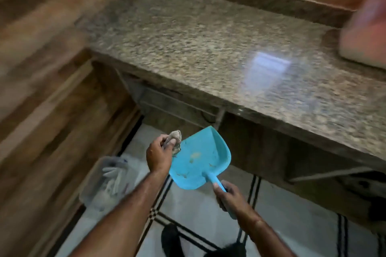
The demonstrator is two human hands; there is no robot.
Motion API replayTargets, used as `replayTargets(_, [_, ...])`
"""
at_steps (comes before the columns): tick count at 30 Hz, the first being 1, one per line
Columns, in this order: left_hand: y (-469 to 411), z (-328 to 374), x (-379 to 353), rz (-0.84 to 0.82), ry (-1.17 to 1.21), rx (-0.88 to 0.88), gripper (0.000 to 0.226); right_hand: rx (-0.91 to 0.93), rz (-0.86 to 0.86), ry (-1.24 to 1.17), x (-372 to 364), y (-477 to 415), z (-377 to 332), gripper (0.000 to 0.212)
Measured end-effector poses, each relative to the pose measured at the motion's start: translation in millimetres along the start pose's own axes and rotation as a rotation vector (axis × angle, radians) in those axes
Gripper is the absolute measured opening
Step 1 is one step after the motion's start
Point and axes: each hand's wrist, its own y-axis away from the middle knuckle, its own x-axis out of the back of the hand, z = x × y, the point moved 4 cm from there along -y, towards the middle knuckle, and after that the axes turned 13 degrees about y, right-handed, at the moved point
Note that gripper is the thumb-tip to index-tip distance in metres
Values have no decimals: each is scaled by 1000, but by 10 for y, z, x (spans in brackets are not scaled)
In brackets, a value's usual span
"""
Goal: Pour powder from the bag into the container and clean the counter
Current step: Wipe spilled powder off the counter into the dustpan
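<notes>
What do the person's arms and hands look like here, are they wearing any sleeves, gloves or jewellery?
Both forearms are bare as far as the picture shows them: no sleeves reach into view. The left hand and the right hand wear no gloves. No watch, bracelet or ring can be made out on either wrist or on the fingers that show, though the image is somewhat blurred, so a thin band could be missed.

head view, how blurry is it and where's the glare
Head view: motion blur smears the counter, the wood panels and the pink bag at the right edge; the dustpan, the cloth and both hands, left and right, are sharper. A pale rectangular glare patch sits on the counter's right half. Wide-angle bending shows at the edges.
</notes>
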Motion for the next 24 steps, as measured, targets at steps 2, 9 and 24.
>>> replayTargets(2, [-147,-295,593,102,33,36,13,-5,-81,48,-478,-200,-181,34])
replayTargets(9, [-268,-1432,2335,392,64,233,30,11,-277,331,-2039,-791,-615,30])
replayTargets(24, [-941,-4059,3132,757,192,499,18,0,-478,797,-4914,-3185,-53,50])
